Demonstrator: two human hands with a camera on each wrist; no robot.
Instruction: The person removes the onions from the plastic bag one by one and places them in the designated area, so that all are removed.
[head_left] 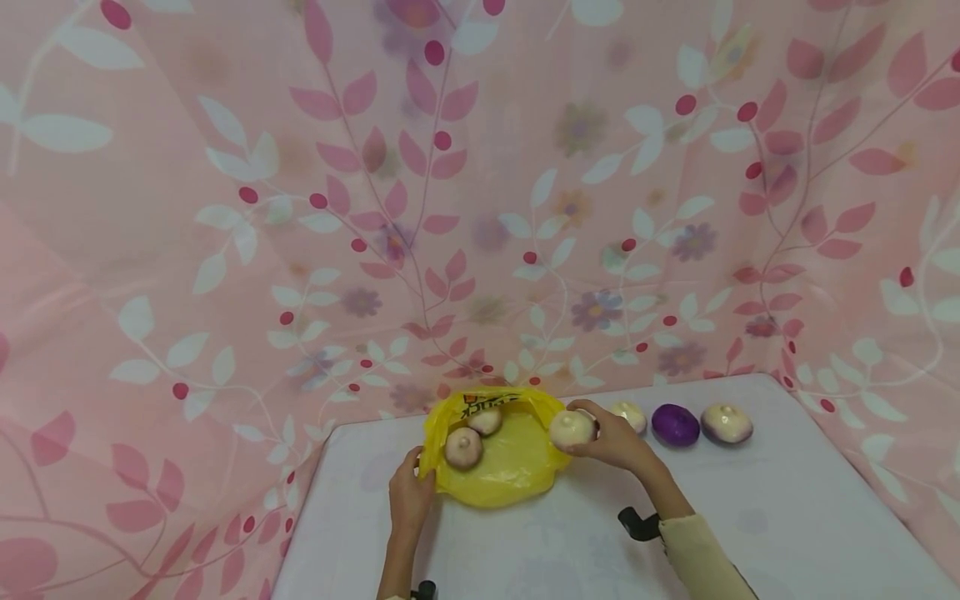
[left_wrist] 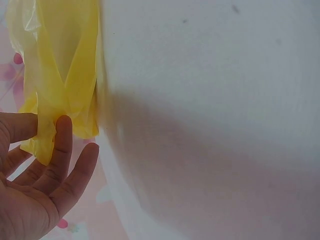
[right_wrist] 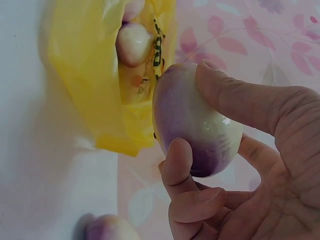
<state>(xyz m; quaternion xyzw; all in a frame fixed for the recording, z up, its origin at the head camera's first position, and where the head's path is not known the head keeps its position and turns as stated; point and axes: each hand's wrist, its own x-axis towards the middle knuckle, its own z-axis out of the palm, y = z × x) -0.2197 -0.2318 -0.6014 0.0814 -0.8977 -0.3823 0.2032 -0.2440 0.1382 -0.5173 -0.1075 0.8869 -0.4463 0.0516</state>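
A yellow plastic bag with dark printing lies on the table, its mouth spread toward me. My left hand pinches the bag's left edge between thumb and fingers, as the left wrist view shows close up. Inside the bag sit two white-and-purple turnips, one nearer turnip and one farther turnip. At the bag's right edge, my right hand holds another turnip, thumb on one side and fingers curled round the other.
Right of my right hand, a pale turnip, a deep purple turnip and a white-and-purple turnip stand in a row. The white-covered table meets a pink floral curtain at its back and sides.
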